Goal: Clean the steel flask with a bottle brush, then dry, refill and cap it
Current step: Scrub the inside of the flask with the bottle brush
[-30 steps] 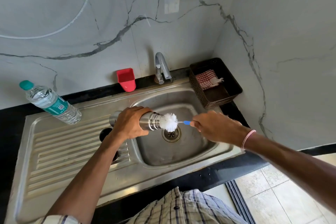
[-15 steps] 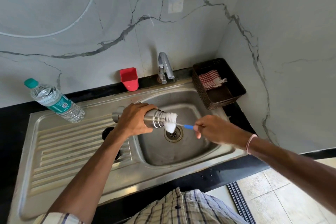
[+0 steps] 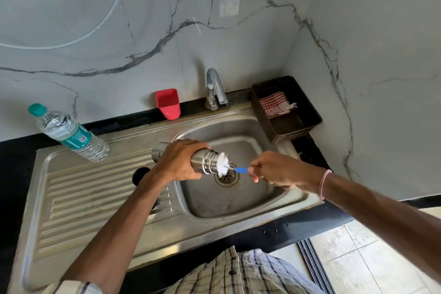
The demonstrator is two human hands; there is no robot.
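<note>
Your left hand [image 3: 180, 162] held the steel flask [image 3: 202, 161] sideways over the sink [image 3: 238, 198], while your right hand [image 3: 274, 169] pinched the bottle brush [image 3: 224, 165] at its mouth.

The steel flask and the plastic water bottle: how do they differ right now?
The steel flask is opaque metal, uncapped, held sideways over the basin by the left hand. The plastic water bottle is clear, capped green, standing untouched on the drainboard. Both are cylindrical drink containers.

Checked shirt [image 3: 241, 272], rolled left sleeve [image 3: 71, 287], pink thread band [image 3: 323, 182] on right wrist.
</note>
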